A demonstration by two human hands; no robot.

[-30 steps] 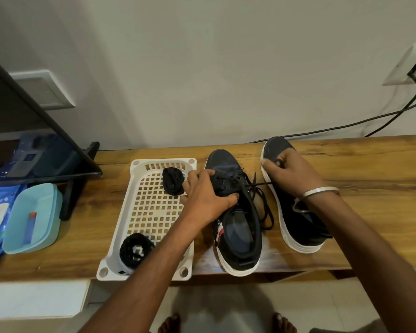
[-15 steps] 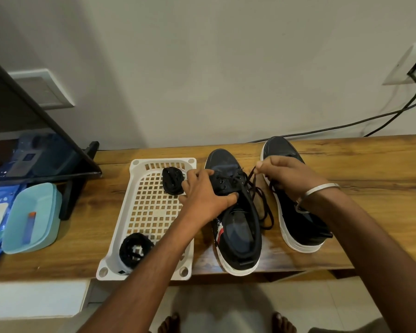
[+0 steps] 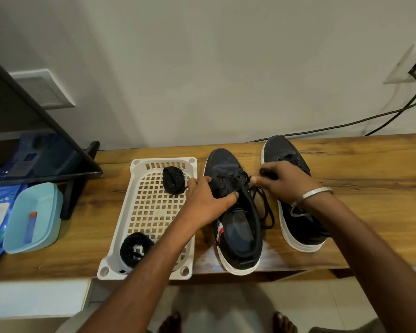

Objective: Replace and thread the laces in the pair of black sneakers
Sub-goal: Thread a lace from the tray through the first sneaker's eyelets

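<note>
Bottom centre of the frame: my bare toes on the floor tiles, both forearms reaching up over the table [image 3: 370,164] edge.

Lower left of centre: white basket [image 3: 139,212] flat on the wood, 1 coiled black lace [image 3: 135,246] at its near end, a 2nd coil [image 3: 174,180] at its far end. I take these for the replacements; neither is touched yet.

Centre: left sneaker [image 3: 237,227], toe pointing away. My left hand [image 3: 208,200] grips its upper, thumb curled onto the eyelet row, fingers wrapped round the far side. Lace [image 3: 265,207] loose, trailing off the shoe's right flank onto the table.

Just right of centre: my right hand [image 3: 283,182] pinches that lace near the top eyelets, fingers curled tight.

Right: 2nd sneaker [image 3: 298,222], partly under my wrist; its lacing is hard to read.

Step in hand, as I judge it: working the lace through the 1st shoe's eyelets. Next calls for a steady hold on the upper and a clean pull through 1 eyelet at a time.
</note>
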